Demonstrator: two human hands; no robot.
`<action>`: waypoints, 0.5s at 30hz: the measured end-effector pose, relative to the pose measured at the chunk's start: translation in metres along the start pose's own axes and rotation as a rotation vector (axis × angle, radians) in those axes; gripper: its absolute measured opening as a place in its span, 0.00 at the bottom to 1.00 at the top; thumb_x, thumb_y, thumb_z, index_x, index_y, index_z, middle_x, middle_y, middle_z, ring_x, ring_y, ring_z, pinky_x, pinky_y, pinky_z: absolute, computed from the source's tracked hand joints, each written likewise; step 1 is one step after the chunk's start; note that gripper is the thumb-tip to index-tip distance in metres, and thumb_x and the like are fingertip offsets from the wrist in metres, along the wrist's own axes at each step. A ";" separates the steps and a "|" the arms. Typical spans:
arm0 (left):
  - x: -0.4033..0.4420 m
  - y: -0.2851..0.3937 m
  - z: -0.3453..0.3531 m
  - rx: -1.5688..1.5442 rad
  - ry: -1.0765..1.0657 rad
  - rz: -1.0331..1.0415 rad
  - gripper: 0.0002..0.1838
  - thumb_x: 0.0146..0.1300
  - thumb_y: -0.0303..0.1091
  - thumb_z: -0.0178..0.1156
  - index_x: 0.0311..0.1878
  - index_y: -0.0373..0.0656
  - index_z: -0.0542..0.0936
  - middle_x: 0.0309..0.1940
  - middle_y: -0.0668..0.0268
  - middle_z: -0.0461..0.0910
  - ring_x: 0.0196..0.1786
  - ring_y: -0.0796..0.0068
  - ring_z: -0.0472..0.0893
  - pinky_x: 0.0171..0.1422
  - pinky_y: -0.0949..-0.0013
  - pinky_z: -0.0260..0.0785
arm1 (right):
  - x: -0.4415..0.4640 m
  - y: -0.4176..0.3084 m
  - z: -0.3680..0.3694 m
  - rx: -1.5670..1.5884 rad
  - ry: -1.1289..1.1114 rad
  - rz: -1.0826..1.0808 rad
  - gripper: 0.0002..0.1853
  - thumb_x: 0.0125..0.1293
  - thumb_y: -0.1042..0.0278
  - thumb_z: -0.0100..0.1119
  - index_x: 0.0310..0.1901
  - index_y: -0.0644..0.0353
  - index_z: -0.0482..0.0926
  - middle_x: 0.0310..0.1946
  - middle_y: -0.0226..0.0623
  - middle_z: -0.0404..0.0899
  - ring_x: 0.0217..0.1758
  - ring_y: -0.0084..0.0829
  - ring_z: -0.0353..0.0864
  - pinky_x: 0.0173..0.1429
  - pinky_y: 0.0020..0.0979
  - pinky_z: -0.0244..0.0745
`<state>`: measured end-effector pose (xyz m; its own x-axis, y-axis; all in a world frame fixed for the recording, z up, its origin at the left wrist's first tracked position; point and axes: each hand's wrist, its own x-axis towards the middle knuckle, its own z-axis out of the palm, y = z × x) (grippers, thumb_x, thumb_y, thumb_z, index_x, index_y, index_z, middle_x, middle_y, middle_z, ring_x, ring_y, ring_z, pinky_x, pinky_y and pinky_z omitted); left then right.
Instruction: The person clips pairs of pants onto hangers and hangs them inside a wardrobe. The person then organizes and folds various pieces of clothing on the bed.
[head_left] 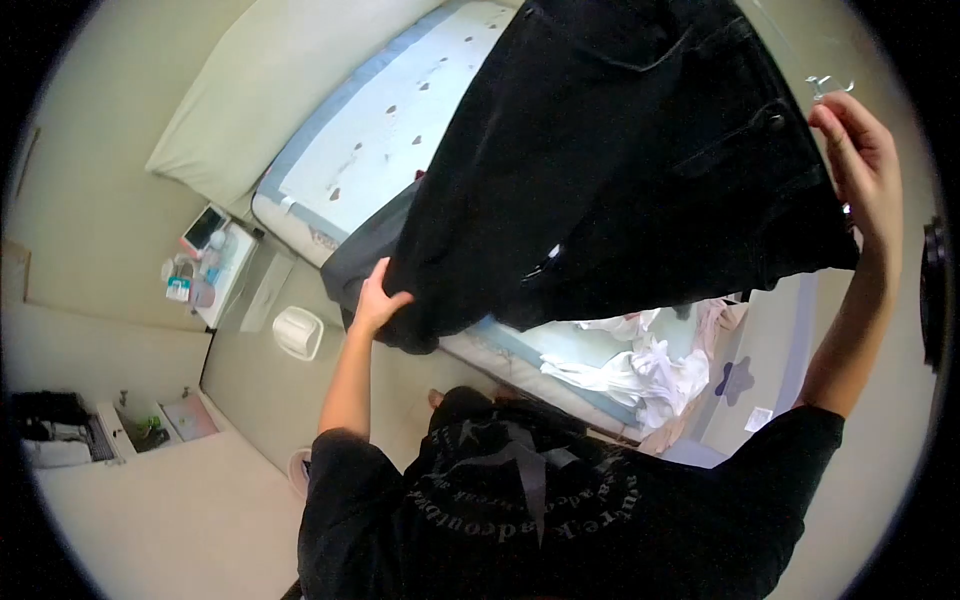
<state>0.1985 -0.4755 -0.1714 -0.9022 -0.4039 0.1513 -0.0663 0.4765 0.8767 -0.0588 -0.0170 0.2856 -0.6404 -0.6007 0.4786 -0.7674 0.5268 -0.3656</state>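
Pinching a hanger (830, 84), the right hand (868, 165) suspends the black garment (600, 180) while the left hand (374, 302), thumb spread, supports it, apparently to keep it extended.

curved lettering (500, 528) on the black t-shirt (590, 510) partly reads "adcout" (the rest is too faint).

Pretty much all-black garment (600, 170), tiny white mark on it; T-shirt (600, 530) is black too, grey star and lettering. Mattress (365, 125) is white with brownish hearts, greyish-blue border. Stool (298, 333) is plain white.
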 end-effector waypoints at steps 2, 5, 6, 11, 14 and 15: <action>-0.022 -0.005 -0.013 0.051 -0.013 -0.046 0.33 0.46 0.40 0.79 0.56 0.38 0.80 0.47 0.56 0.87 0.50 0.59 0.87 0.57 0.60 0.75 | 0.007 -0.005 -0.003 -0.068 0.007 0.038 0.15 0.76 0.58 0.59 0.52 0.61 0.82 0.34 0.22 0.81 0.22 0.08 0.64 0.23 0.16 0.52; -0.049 -0.074 -0.036 0.247 -0.089 -0.176 0.21 0.53 0.39 0.76 0.47 0.37 0.85 0.46 0.58 0.87 0.46 0.63 0.86 0.55 0.63 0.76 | 0.021 -0.024 0.000 -0.156 0.037 -0.059 0.17 0.76 0.56 0.59 0.56 0.60 0.81 0.39 0.27 0.82 0.26 0.10 0.69 0.25 0.15 0.58; -0.056 -0.091 -0.043 0.234 -0.075 -0.224 0.17 0.56 0.38 0.75 0.45 0.37 0.85 0.46 0.59 0.86 0.47 0.64 0.86 0.56 0.64 0.75 | 0.026 -0.032 -0.001 -0.189 0.034 -0.079 0.18 0.76 0.55 0.58 0.57 0.60 0.81 0.41 0.29 0.82 0.27 0.11 0.71 0.26 0.15 0.60; -0.093 -0.154 -0.065 -0.192 0.234 -0.215 0.13 0.66 0.33 0.68 0.51 0.38 0.85 0.56 0.60 0.82 0.62 0.66 0.79 0.68 0.67 0.67 | 0.048 -0.073 -0.006 -0.385 0.166 0.109 0.30 0.77 0.45 0.53 0.69 0.58 0.69 0.62 0.44 0.75 0.70 0.38 0.73 0.74 0.41 0.68; -0.105 -0.190 -0.068 -0.434 0.332 -0.294 0.20 0.67 0.34 0.68 0.61 0.42 0.82 0.63 0.60 0.78 0.68 0.63 0.75 0.73 0.66 0.63 | 0.067 -0.087 -0.017 -0.450 0.155 0.077 0.29 0.77 0.45 0.53 0.68 0.58 0.71 0.58 0.42 0.76 0.62 0.34 0.73 0.65 0.36 0.68; -0.111 -0.181 -0.072 -0.626 0.286 -0.401 0.27 0.70 0.36 0.65 0.71 0.47 0.74 0.72 0.59 0.70 0.74 0.60 0.68 0.77 0.65 0.57 | 0.074 -0.091 -0.022 -0.463 0.140 0.052 0.28 0.77 0.45 0.53 0.68 0.58 0.71 0.57 0.41 0.77 0.59 0.32 0.73 0.62 0.35 0.68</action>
<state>0.3412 -0.5730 -0.3136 -0.7103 -0.6769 -0.1931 -0.0347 -0.2403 0.9701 -0.0358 -0.0967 0.3718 -0.6424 -0.4965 0.5838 -0.6191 0.7852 -0.0136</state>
